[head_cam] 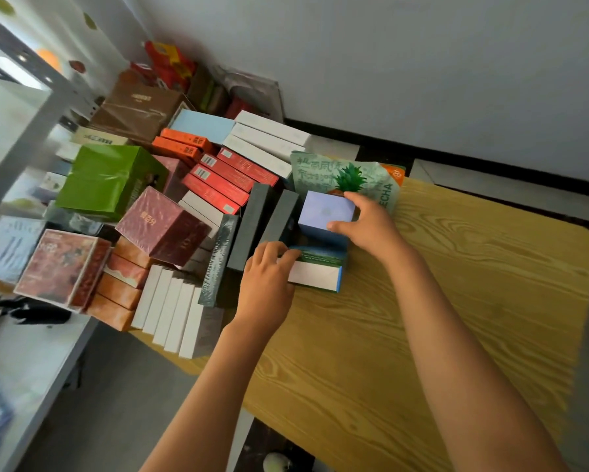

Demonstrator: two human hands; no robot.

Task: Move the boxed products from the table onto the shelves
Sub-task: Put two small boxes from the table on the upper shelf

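Several boxed products crowd the left half of the wooden table [456, 301]. My right hand [368, 226] grips a light blue cube box [323, 212] by its right side, thumb on the front face and fingers over the top edge. Below it lies a flat green, white and blue box [320, 267]. My left hand [269, 277] grips that box's left end, fingers curled over its top. Two dark grey slim boxes [259, 226] stand just left of the blue cube. The white shelf [24, 362] runs along the left edge.
A green box [105, 182], maroon box [163, 226], red slim boxes [225, 178], white slim boxes [174, 315] and orange boxes [119, 294] fill the table's left. A pineapple-print pouch [347, 175] leans behind the blue cube. A grey metal shelf post [24, 131] stands at left.
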